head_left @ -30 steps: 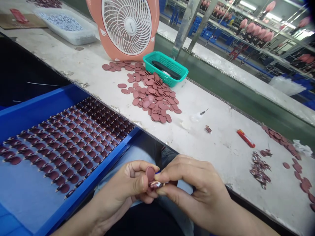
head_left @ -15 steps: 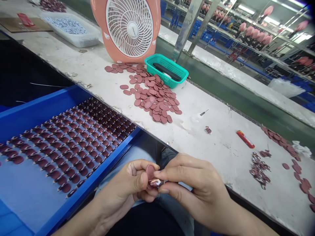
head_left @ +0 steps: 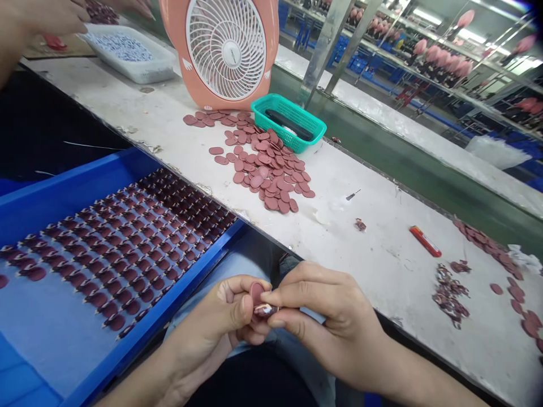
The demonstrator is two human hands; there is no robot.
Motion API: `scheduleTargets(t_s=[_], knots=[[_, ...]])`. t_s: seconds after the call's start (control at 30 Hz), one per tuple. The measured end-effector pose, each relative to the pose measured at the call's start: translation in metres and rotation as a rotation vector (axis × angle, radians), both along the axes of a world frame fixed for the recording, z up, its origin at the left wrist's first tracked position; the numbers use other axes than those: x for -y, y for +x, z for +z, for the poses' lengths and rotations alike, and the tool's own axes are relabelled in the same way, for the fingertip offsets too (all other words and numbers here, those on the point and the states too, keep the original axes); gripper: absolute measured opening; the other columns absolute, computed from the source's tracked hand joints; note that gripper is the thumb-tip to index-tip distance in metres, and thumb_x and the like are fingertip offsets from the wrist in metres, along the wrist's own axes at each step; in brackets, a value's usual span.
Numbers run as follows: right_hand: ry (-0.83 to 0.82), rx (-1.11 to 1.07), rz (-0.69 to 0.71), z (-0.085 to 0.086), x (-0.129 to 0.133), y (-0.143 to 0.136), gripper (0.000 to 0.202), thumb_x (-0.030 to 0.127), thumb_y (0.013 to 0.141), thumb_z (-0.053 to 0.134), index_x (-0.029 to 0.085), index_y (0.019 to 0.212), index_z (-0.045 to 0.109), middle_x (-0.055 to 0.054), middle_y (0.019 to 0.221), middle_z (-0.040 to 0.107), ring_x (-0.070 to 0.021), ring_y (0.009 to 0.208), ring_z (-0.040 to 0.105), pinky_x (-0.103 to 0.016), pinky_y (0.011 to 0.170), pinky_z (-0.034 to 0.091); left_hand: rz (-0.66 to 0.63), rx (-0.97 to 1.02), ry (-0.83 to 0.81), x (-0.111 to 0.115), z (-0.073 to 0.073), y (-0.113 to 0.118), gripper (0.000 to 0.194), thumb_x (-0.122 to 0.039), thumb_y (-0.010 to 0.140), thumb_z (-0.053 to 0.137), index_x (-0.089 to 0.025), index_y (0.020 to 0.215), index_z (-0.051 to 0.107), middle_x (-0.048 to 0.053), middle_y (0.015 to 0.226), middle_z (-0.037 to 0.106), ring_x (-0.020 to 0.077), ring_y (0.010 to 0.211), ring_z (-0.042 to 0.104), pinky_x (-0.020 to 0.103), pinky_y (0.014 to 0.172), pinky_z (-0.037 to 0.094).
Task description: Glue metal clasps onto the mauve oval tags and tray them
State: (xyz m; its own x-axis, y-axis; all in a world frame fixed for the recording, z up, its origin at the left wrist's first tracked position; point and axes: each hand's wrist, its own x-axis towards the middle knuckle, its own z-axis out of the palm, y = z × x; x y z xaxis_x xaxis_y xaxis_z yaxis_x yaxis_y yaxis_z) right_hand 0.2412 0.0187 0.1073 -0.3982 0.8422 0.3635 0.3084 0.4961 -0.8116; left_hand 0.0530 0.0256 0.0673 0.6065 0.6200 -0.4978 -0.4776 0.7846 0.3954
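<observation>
In front of my lap, my left hand (head_left: 218, 316) is closed, its thumb and fingers pinching a maroon oval disc (head_left: 256, 290). My right hand (head_left: 333, 319) pinches a small dark maroon piece (head_left: 263, 310) with a shiny white and cream patch, pressed against the disc. Fingertips hide much of both pieces, so how they join cannot be made out. Beyond my hands, a pile of matching maroon discs (head_left: 271, 175) lies on the white worktable (head_left: 339, 249). Small dark curled maroon pieces (head_left: 449, 294) are heaped at the right.
At my left, a blue tray (head_left: 76, 183) holds rows of assembled maroon pieces. An orange fan (head_left: 178, 34), a green basket (head_left: 303, 146) and a white tub (head_left: 159, 70) stand behind. A red lighter-like object (head_left: 425, 242) and needle tip (head_left: 353, 195) lie right. Another person's hands (head_left: 46, 20) are top left.
Another person's hands have come in at the top left, over the tub's side. My two hands keep their pinch and have shifted only slightly, with the small piece turned a little.
</observation>
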Motion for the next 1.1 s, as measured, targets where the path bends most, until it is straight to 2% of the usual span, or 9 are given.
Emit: scheduleTargets(t_s=[0.23, 0.4, 0.5, 0.57, 0.63, 0.77, 0.83, 0.93, 1.1], knots=[[-0.061, -0.009, 0.015, -0.007, -0.005, -0.002, 0.009, 0.014, 0.089, 0.071, 0.014, 0.096, 0.076, -0.004, 0.082, 0.073, -0.0105, 0.075, 0.066, -0.019, 0.072, 0.055, 0.06, -0.027, -0.025, 0.002, -0.01, -0.002, 0.034, -0.035, 0.056, 0.096, -0.017, 0.079, 0.079, -0.002, 0.064, 0.07, 0.0056, 0.054, 0.062, 0.013, 0.054, 0.055], [-0.129, 0.006, 0.045, -0.005, -0.01, -0.004, 0.006, 0.016, 0.089, 0.071, 0.015, 0.091, 0.076, -0.003, 0.081, 0.073, -0.0098, 0.075, 0.065, -0.02, 0.073, 0.054, 0.028, -0.019, 0.019, 0.001, -0.023, -0.007, 0.034, -0.038, 0.057, 0.095, -0.021, 0.081, 0.08, -0.002, 0.064, 0.069, 0.0066, 0.055, 0.065, 0.013, 0.054, 0.057], [-0.116, 0.009, 0.041, -0.003, -0.012, -0.005, 0.007, 0.017, 0.089, 0.071, 0.014, 0.094, 0.076, -0.003, 0.081, 0.073, -0.0101, 0.075, 0.065, -0.02, 0.072, 0.054, -0.004, -0.056, 0.066, -0.004, -0.025, -0.013, 0.045, -0.046, 0.054, 0.095, -0.021, 0.088, 0.081, 0.0, 0.068, 0.07, 0.0091, 0.057, 0.066, 0.016, 0.053, 0.059], [-0.058, 0.022, 0.013, -0.005, -0.013, -0.007, 0.01, 0.015, 0.088, 0.071, 0.014, 0.097, 0.075, -0.003, 0.084, 0.072, -0.0096, 0.076, 0.065, -0.019, 0.072, 0.054, -0.031, -0.083, 0.105, -0.008, -0.025, -0.016, 0.063, -0.056, 0.049, 0.093, -0.02, 0.1, 0.08, 0.003, 0.076, 0.072, 0.013, 0.063, 0.068, 0.019, 0.052, 0.06], [0.052, 0.071, -0.063, -0.009, -0.013, -0.01, 0.015, 0.013, 0.087, 0.07, 0.014, 0.101, 0.075, -0.004, 0.087, 0.071, -0.0101, 0.078, 0.066, -0.02, 0.071, 0.055, 0.03, -0.158, 0.138, -0.01, -0.024, -0.019, 0.071, -0.059, 0.047, 0.093, -0.02, 0.105, 0.079, 0.006, 0.086, 0.074, 0.016, 0.069, 0.07, 0.022, 0.053, 0.061], [0.407, 0.25, -0.319, -0.026, -0.013, -0.023, 0.018, 0.011, 0.088, 0.069, 0.011, 0.106, 0.072, -0.007, 0.084, 0.068, -0.0147, 0.075, 0.062, -0.027, 0.066, 0.054, 0.381, -0.407, 0.267, -0.007, -0.024, -0.017, 0.041, -0.039, 0.049, 0.099, -0.022, 0.078, 0.076, 0.0, 0.072, 0.07, 0.0113, 0.059, 0.061, 0.018, 0.048, 0.056], [0.57, 0.317, -0.382, -0.036, -0.014, -0.032, 0.021, 0.008, 0.087, 0.07, 0.007, 0.108, 0.07, -0.008, 0.08, 0.067, -0.0158, 0.071, 0.057, -0.029, 0.062, 0.052, 0.453, -0.453, 0.364, -0.004, -0.024, -0.014, 0.033, -0.032, 0.053, 0.098, -0.021, 0.073, 0.074, -0.002, 0.065, 0.067, 0.0107, 0.056, 0.058, 0.017, 0.046, 0.053], [0.67, 0.35, -0.365, -0.048, -0.013, -0.044, 0.024, 0.009, 0.088, 0.069, 0.004, 0.111, 0.068, -0.01, 0.08, 0.066, -0.0171, 0.07, 0.055, -0.03, 0.059, 0.05, 0.486, -0.487, 0.459, -0.003, -0.023, -0.01, 0.027, -0.028, 0.058, 0.094, -0.02, 0.073, 0.074, 0.001, 0.071, 0.07, 0.012, 0.063, 0.059, 0.015, 0.046, 0.048], [0.654, 0.26, -0.297, -0.06, -0.018, -0.061, 0.023, 0.006, 0.089, 0.068, 0.005, 0.112, 0.068, -0.009, 0.078, 0.065, -0.0156, 0.068, 0.054, -0.029, 0.059, 0.049, 0.511, -0.52, 0.452, -0.004, -0.022, -0.016, 0.023, -0.032, 0.067, 0.088, -0.018, 0.07, 0.07, 0.004, 0.087, 0.077, 0.0105, 0.062, 0.057, 0.015, 0.046, 0.045]])
